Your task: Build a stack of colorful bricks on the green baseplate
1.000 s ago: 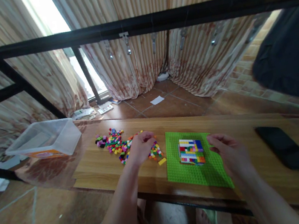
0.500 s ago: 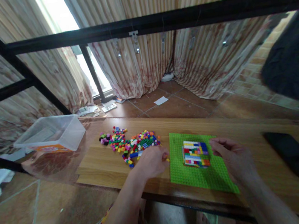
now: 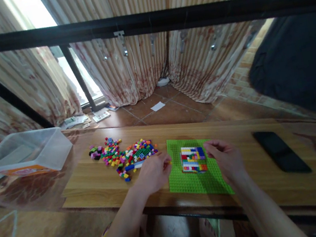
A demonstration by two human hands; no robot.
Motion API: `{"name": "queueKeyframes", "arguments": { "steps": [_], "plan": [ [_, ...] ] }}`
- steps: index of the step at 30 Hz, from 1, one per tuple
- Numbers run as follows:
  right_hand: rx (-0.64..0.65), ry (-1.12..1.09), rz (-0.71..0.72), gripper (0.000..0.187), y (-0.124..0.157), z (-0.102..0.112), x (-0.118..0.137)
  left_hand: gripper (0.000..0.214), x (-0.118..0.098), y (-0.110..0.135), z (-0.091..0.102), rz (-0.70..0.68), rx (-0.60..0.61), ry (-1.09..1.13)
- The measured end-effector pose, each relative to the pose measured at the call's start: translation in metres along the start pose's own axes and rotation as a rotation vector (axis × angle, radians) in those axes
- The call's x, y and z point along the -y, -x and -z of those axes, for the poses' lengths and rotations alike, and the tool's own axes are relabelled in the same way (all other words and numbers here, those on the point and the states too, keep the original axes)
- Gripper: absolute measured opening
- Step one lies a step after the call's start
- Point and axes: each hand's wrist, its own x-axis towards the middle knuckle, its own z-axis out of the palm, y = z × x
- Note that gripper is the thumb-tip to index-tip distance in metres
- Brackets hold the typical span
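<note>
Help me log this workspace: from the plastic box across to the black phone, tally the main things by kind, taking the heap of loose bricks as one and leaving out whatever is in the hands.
Plastic box: 1
Heap of loose bricks: 1
Green board: 1
Built block of bricks: 1
Black phone: 1
Total: 5
</note>
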Motion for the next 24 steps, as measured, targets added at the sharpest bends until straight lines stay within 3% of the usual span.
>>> {"name": "queueKeyframes", "arguments": {
  "steps": [11,16,24],
  "plan": [
    [0.002,0.007,0.011,0.028,0.002,-0.001,0.006,0.011,-0.020,-0.019,-0.017,0.066,-0.207,0.359],
    [0.008,0.075,0.033,0.031,0.003,0.000,0.002,0.015,-0.024,-0.028,-0.028,0.060,-0.219,0.461],
    [0.068,0.273,0.110,0.028,0.005,0.002,0.001,0.025,-0.024,-0.031,-0.036,-0.101,-0.269,0.268]
  ]
}}
